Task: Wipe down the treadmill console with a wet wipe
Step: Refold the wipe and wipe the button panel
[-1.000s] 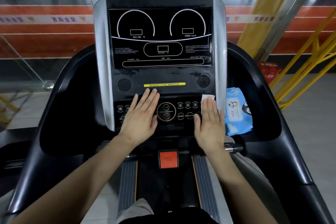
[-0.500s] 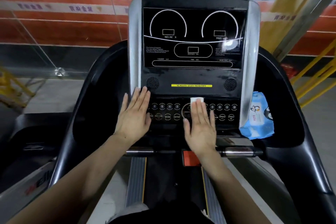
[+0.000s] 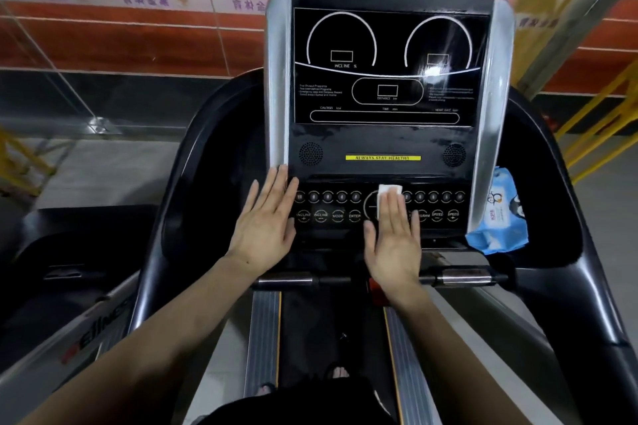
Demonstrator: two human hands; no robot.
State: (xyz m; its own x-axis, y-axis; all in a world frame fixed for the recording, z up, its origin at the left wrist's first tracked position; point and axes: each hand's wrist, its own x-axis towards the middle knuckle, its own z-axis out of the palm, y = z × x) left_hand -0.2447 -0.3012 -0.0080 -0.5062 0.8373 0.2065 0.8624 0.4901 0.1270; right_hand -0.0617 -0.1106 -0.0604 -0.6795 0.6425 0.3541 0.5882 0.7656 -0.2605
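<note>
Flat and unclenched, the right hand (image 3: 393,238) makes its grip by pressing the wet wipe (image 3: 388,193) against the console's button row (image 3: 328,207), fingers pointing away. Beside it to the left, the left hand (image 3: 267,224) rests open, holding nothing. Beyond the fingertips, the display (image 3: 383,65) shows streaks, so wiping looks partly done; the buttons left of the wipe seem pending. The wipe pack (image 3: 499,217) sits further right.

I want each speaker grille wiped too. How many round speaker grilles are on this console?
2: the left speaker grille sits above the left hand; the right speaker grille is beside the silver trim. None seem hidden.
</note>
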